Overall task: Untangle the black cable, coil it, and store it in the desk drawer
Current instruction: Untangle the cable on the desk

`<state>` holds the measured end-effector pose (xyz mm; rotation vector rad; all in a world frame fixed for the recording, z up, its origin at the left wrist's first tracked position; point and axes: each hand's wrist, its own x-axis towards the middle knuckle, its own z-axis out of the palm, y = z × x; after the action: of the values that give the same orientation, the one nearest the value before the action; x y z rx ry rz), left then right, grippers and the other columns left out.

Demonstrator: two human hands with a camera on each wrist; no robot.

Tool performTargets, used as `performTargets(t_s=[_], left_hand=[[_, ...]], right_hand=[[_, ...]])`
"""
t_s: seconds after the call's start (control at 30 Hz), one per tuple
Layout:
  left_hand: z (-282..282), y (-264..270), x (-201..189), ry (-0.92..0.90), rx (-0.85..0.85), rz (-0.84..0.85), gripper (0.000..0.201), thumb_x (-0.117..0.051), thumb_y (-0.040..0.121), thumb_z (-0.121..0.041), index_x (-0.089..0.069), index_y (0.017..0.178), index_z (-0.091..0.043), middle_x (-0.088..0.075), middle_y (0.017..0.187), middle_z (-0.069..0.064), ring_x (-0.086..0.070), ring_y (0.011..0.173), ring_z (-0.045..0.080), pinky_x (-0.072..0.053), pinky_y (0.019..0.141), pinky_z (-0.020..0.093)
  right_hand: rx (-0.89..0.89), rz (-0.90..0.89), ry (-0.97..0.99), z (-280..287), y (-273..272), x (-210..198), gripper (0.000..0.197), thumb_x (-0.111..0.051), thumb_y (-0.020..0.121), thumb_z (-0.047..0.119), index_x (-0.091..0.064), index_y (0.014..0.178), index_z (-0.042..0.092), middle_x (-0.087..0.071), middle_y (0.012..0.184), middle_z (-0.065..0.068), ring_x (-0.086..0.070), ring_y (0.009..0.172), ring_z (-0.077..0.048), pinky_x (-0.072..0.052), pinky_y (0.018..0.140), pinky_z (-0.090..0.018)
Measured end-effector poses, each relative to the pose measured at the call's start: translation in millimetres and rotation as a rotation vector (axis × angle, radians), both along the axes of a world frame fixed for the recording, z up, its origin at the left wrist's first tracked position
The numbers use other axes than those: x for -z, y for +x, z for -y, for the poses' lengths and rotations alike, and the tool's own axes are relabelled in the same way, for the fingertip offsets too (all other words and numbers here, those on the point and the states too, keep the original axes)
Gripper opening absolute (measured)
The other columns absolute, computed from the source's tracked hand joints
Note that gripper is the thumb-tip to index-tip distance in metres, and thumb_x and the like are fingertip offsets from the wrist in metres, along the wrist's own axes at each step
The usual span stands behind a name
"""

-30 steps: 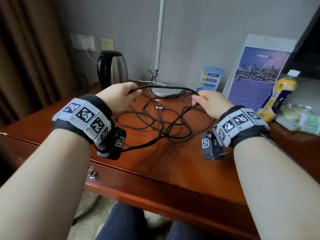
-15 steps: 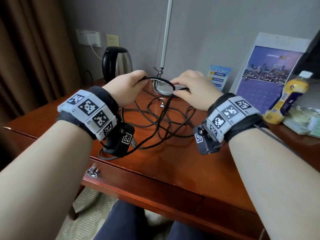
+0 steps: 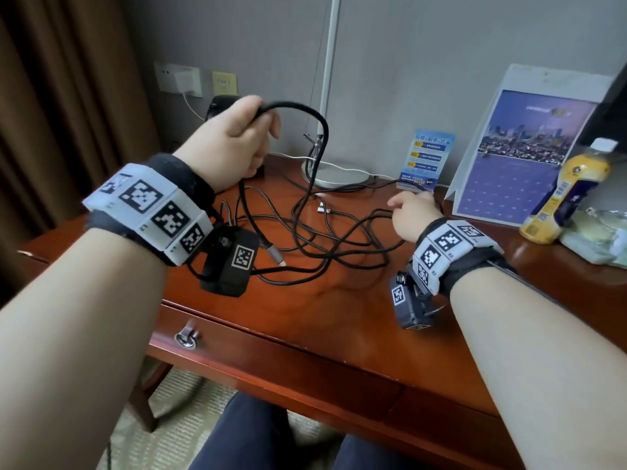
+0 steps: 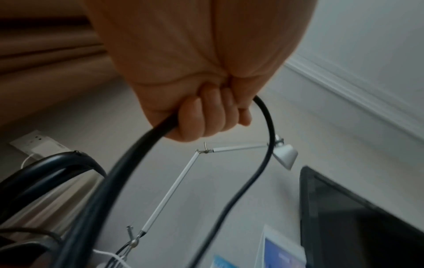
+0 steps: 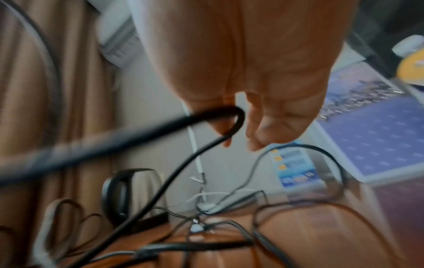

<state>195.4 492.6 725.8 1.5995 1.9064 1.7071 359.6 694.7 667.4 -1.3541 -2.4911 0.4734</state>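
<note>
The black cable [image 3: 320, 130] lies in a loose tangle on the wooden desk [image 3: 305, 310]. My left hand [image 3: 237, 140] is raised above the desk's left side. Its fingers [image 4: 206, 117] are curled round the cable [image 4: 268, 127], which arcs up from the fist and drops back to the tangle. My right hand [image 3: 412, 212] is low at the tangle's right edge. A bend of the cable [image 5: 238, 116] is hooked between its thumb and fingers [image 5: 261, 130]. A silver plug end [image 3: 276, 256] lies near my left wrist. The desk drawer [image 3: 271, 361] is closed, with a metal ring pull [image 3: 186, 337].
A white lamp base [image 3: 339, 176] and pole stand behind the tangle, with a thin white lead beside them. A blue card [image 3: 427, 157], a standing calendar [image 3: 529, 147], a yellow bottle [image 3: 570, 191] and a plastic bag [image 3: 600, 235] line the back right. A kettle [image 5: 128, 195] stands back left.
My left hand has risen, lifting a loop of cable off the desk. My right hand has left that loop and dropped down and right to a strand at the tangle's edge.
</note>
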Motion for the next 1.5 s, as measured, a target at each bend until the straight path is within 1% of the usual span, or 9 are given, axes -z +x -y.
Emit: performTargets(t_s=[0.17, 0.27, 0.43, 0.57, 0.67, 0.8, 1.2, 1.37, 1.5], left_hand=[[-14.0, 2.4, 5.9, -0.059, -0.047, 0.028, 0.032, -0.027, 0.099, -0.017, -0.043, 0.073, -0.025, -0.034, 0.041, -0.015, -0.029, 0.035, 0.004, -0.026, 0.038, 0.017], [-7.9, 3.9, -1.7, -0.011, -0.049, 0.081, 0.031, -0.028, 0.100, -0.017, -0.043, 0.073, -0.024, -0.034, 0.041, -0.015, -0.028, 0.036, 0.004, -0.026, 0.038, 0.016], [8.8, 0.6, -9.3, 0.048, -0.083, 0.081, 0.031, -0.028, 0.099, -0.016, -0.042, 0.073, -0.024, -0.033, 0.041, -0.015, -0.027, 0.035, 0.005, -0.025, 0.038, 0.017], [19.9, -3.3, -5.0, 0.002, -0.089, 0.054, 0.031, -0.031, 0.100, -0.015, -0.046, 0.074, -0.021, -0.034, 0.047, -0.012, -0.029, 0.038, 0.006, -0.026, 0.038, 0.017], [27.5, -2.0, 0.8, -0.081, -0.051, -0.015, 0.030, -0.037, 0.100, -0.022, -0.051, 0.074, -0.021, -0.037, 0.048, -0.013, -0.032, 0.043, 0.008, -0.028, 0.042, 0.017], [26.7, 1.4, 8.7, -0.112, 0.064, 0.048, 0.035, -0.030, 0.102, -0.020, -0.047, 0.071, -0.016, -0.030, 0.053, -0.006, -0.027, 0.044, 0.008, -0.024, 0.043, 0.019], [23.3, 4.8, 13.3, -0.053, 0.125, -0.036, 0.025, -0.028, 0.101, -0.017, -0.046, 0.083, -0.017, -0.033, 0.060, 0.000, -0.031, 0.041, 0.003, -0.027, 0.041, 0.016], [33.0, -5.0, 19.3, -0.050, 0.109, -0.108, 0.019, -0.037, 0.095, -0.028, -0.050, 0.085, -0.020, -0.045, 0.058, -0.006, -0.035, 0.045, 0.008, -0.031, 0.045, 0.019], [44.3, -19.5, 24.7, -0.232, 0.018, -0.244, 0.018, -0.042, 0.097, -0.031, -0.057, 0.089, -0.026, -0.064, 0.068, -0.010, -0.044, 0.051, 0.007, -0.040, 0.053, 0.015]], right_hand=[[-0.627, -0.086, 0.408, 49.5, -8.1, -16.2, 0.030, -0.044, 0.089, 0.031, -0.063, 0.112, 0.028, -0.053, 0.125, -0.001, -0.042, 0.122, -0.026, -0.031, 0.107, -0.039], [-0.847, 0.250, 0.343, 65.2, -15.1, -1.8, 0.044, -0.053, 0.080, 0.057, -0.061, 0.114, 0.032, -0.057, 0.123, 0.005, -0.047, 0.119, -0.018, -0.035, 0.104, -0.039], [-0.804, 0.549, 0.399, 64.8, -19.6, 14.2, 0.035, -0.051, 0.091, 0.040, -0.055, 0.125, 0.033, -0.057, 0.121, 0.007, -0.046, 0.119, -0.016, -0.029, 0.102, -0.036], [-0.570, 0.286, 0.133, 54.3, -17.9, 3.2, 0.033, -0.037, 0.099, 0.028, -0.057, 0.125, 0.022, -0.067, 0.101, -0.001, -0.060, 0.087, -0.014, -0.042, 0.076, -0.024], [-0.365, 0.342, 0.162, 27.8, -16.8, -4.4, 0.037, -0.035, 0.100, 0.015, -0.052, 0.133, 0.017, -0.049, 0.138, -0.006, -0.047, 0.124, -0.024, -0.036, 0.101, -0.028], [-0.176, 0.332, 0.258, 24.5, -17.5, 14.9, 0.028, -0.051, 0.090, 0.016, -0.063, 0.107, 0.035, -0.045, 0.121, -0.001, -0.038, 0.119, -0.026, -0.030, 0.100, -0.037], [-0.544, -0.339, -0.454, 77.5, -52.7, 16.7, 0.063, -0.048, 0.094, 0.036, -0.018, 0.147, 0.018, -0.056, 0.104, 0.000, -0.060, 0.083, -0.016, -0.050, 0.068, -0.028], [-0.644, -0.733, -0.495, 84.9, -67.1, -9.6, 0.024, -0.037, 0.101, 0.018, -0.060, 0.094, 0.015, -0.060, 0.088, 0.001, -0.053, 0.058, -0.004, -0.045, 0.055, -0.017], [-0.657, -0.584, -0.225, 76.6, -71.1, -34.8, 0.027, -0.037, 0.100, 0.022, -0.061, 0.089, 0.019, -0.064, 0.078, 0.009, -0.048, 0.052, 0.002, -0.042, 0.056, -0.012]])
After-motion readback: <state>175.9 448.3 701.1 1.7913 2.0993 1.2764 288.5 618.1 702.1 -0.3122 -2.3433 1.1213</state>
